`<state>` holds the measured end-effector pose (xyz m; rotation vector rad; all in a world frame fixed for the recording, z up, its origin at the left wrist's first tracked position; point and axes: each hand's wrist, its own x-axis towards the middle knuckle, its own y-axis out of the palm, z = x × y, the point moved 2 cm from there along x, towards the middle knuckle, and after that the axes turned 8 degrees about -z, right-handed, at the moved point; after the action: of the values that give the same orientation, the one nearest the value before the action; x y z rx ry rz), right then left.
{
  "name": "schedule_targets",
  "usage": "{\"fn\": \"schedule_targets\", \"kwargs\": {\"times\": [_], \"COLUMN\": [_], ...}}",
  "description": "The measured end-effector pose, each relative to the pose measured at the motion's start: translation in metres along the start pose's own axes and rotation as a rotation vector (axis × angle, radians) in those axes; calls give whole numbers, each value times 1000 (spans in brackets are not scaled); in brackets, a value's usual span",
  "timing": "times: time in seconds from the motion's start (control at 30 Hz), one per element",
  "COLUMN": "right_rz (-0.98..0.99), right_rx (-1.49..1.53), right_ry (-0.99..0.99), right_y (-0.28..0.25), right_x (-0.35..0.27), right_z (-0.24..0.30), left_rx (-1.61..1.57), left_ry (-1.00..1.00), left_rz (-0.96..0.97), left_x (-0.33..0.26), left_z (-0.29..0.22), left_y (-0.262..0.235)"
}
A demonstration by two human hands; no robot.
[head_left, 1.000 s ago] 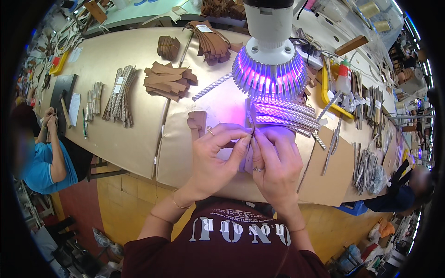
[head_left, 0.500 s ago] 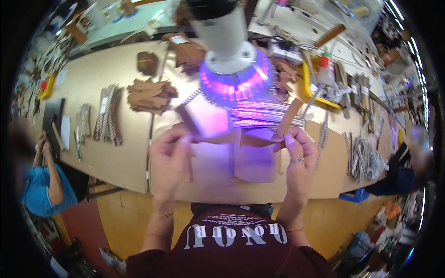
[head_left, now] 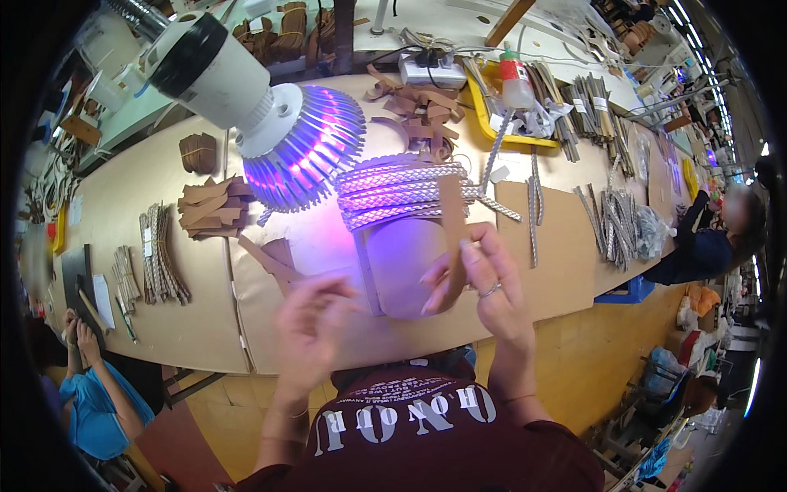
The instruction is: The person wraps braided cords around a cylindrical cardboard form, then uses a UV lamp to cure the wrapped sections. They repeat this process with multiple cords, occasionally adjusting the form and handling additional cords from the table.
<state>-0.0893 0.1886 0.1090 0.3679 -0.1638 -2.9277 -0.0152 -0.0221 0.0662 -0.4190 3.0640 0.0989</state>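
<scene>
My right hand (head_left: 498, 289) is closed on a flat brown leather strip (head_left: 452, 211). The strip stands up above the fingers, and its lower end curls toward me. My left hand (head_left: 316, 328) is blurred by motion, with fingers apart and no strip visible in it. Between and beyond the hands lies a rounded tan piece (head_left: 403, 262) on the table. Just past it is a stack of braided silver-white straps (head_left: 393, 195). A few brown leather strips (head_left: 275, 258) lie beside my left hand.
A lamp (head_left: 303, 148) glowing purple hangs low over the table (head_left: 197, 320). Brown strip piles (head_left: 215, 207) and braided bundles (head_left: 156, 254) lie to the left. A yellow tray (head_left: 512, 141) with a red-capped bottle (head_left: 515, 82) stands far right. Other people sit at both sides.
My left hand has let go of the leather strip, which both hands held stretched, and moved down. The strip now stands upright in my right hand. My view has shifted, with the lamp farther left.
</scene>
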Motion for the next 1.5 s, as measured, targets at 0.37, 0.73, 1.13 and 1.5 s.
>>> {"fn": "schedule_targets", "kwargs": {"times": [0.37,0.73,1.13,1.5], "right_rz": [82,-27,-274,-748], "right_rx": [-1037,-916,-948,-734], "right_ry": [-549,-653,-503,-190], "right_y": [-15,-25,-76,-153], "right_x": [-12,11,22,150], "right_z": [-8,-16,-30,-71], "left_rx": [-335,-147,-4,149], "left_ry": [-358,-208,-111,130], "left_rz": [360,146,9,-230], "left_x": [38,37,37,30], "left_z": [12,16,47,48], "left_y": [37,41,34,25]}}
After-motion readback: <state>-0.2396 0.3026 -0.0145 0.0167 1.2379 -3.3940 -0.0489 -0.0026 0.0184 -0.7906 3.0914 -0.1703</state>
